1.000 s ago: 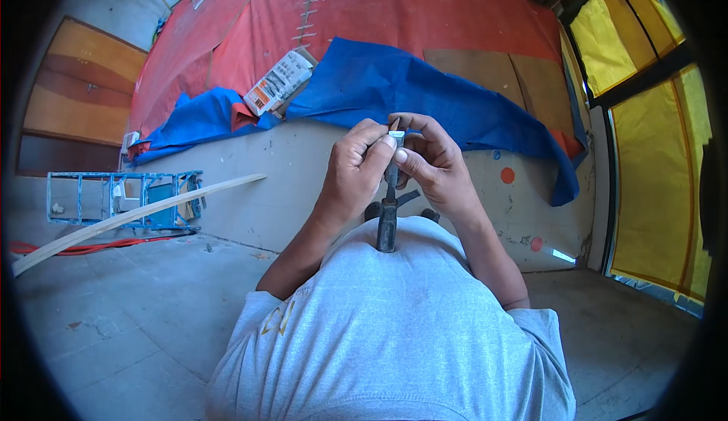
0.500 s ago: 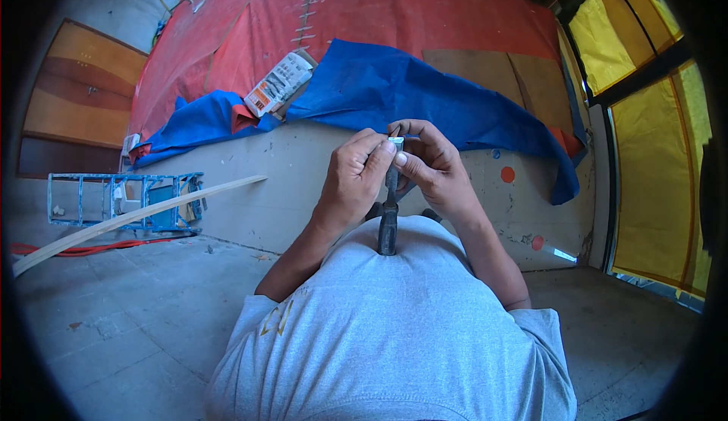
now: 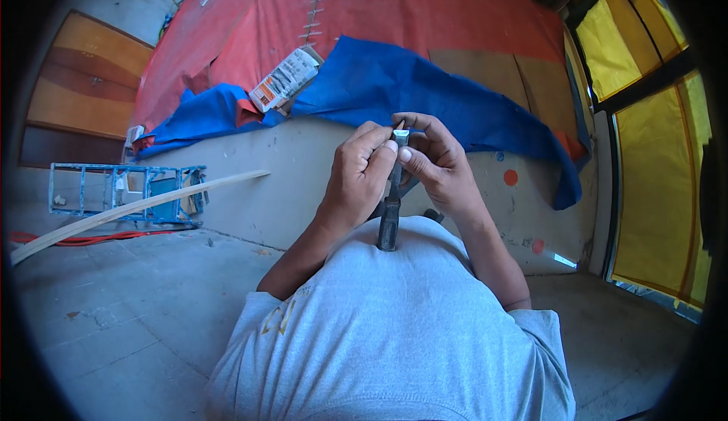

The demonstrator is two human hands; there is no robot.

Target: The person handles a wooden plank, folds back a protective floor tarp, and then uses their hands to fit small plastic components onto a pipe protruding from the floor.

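Pinching with both hands right now, thumbs and fingers pressed in close around the upper end of a chisel-like tool (image 3: pixel 390 216). My left hand (image 3: pixel 353 171) has its thumb and curled fingers on the left side of the shank, and my right hand (image 3: pixel 441 169) mirrors it, thumb on the right side and index finger hooked over near the tip. Something small and brownish pokes up there by the bright flat end (too tiny to tell what it is, sorry). The tool stands in front of my belly, bright end away from me, dark handle end up against my grey shirt (image 3: pixel 394 315).

Beyond my hands a blue sheet (image 3: pixel 447 102) drapes over the edge of a raised surface with a red covering (image 3: pixel 394 11), and a white printed package (image 3: pixel 287 80) sits beside the blue. Off to my left: a blue-framed ladder (image 3: pixel 80 187) with a long wooden strip (image 3: pixel 136 212) crossing in front of it. Over on my right, yellow sheeting (image 3: pixel 656 193).
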